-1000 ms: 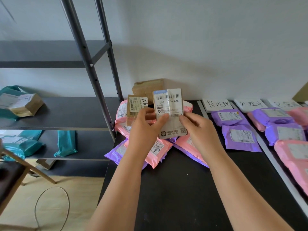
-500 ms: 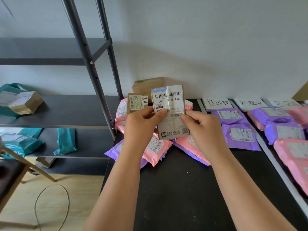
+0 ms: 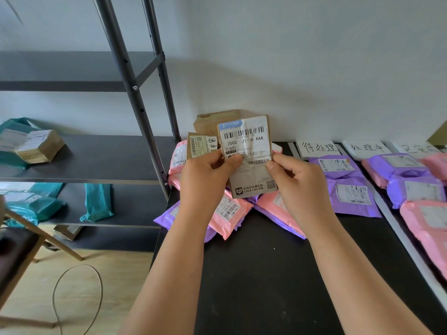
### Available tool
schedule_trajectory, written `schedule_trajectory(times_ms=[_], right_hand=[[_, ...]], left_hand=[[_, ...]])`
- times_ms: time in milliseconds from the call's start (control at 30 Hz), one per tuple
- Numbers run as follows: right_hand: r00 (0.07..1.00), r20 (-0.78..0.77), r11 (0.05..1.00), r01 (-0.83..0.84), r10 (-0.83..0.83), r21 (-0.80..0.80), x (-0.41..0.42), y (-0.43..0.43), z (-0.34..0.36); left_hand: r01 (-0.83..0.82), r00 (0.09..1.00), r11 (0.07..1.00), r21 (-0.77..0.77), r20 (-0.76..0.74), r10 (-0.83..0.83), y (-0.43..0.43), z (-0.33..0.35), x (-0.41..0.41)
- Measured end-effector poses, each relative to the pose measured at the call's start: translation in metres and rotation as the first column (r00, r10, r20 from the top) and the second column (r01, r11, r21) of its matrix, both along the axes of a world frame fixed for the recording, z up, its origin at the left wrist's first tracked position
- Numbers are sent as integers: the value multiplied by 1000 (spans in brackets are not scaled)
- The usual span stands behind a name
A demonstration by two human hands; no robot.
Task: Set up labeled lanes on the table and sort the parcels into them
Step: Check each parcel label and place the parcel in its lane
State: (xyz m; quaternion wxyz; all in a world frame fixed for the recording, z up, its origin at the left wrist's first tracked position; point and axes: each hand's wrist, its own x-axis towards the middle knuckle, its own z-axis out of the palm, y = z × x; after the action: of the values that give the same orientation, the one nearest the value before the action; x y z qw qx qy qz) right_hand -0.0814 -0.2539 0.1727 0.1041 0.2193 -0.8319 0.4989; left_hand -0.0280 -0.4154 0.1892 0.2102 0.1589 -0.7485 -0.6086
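Note:
Both hands hold a flat brown parcel (image 3: 249, 155) upright above the black table (image 3: 266, 274), its white shipping label facing me. My left hand (image 3: 205, 180) pinches its left edge with the thumb on the label, and a smaller brown parcel (image 3: 199, 145) stands behind the fingers. My right hand (image 3: 297, 182) pinches the right edge. Below lies a loose pile of pink and purple mailers (image 3: 232, 211). Three handwritten lane cards (image 3: 319, 149) (image 3: 366, 148) (image 3: 417, 148) stand at the table's back, with purple mailers (image 3: 348, 187) and pink mailers (image 3: 425, 218) laid in lanes split by white strips (image 3: 396, 221).
A brown box (image 3: 217, 120) sits against the wall behind the pile. A grey metal shelf rack (image 3: 135, 93) stands to the left with teal mailers (image 3: 96, 201) and a brown box (image 3: 40, 147). A cable loops on the wooden floor (image 3: 77, 293). A wooden frame (image 3: 36, 233) stands at far left.
The parcel and both hands have stayed nearly where they were, shifting only slightly lower. Both grips are unchanged.

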Motion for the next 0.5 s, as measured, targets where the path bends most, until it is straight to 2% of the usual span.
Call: schedule_trajectory(times_ms=[200,500], right_hand=[[1000,-20,999,-7,6,-36,2,-3,0],[999,24,999,27,-25,-46,8,-1,9]], left_hand=[[18,1000,1000,-21,-8,-18,-3,-1,-1],[35,999,998,49,13,-36,-4,1,1]])
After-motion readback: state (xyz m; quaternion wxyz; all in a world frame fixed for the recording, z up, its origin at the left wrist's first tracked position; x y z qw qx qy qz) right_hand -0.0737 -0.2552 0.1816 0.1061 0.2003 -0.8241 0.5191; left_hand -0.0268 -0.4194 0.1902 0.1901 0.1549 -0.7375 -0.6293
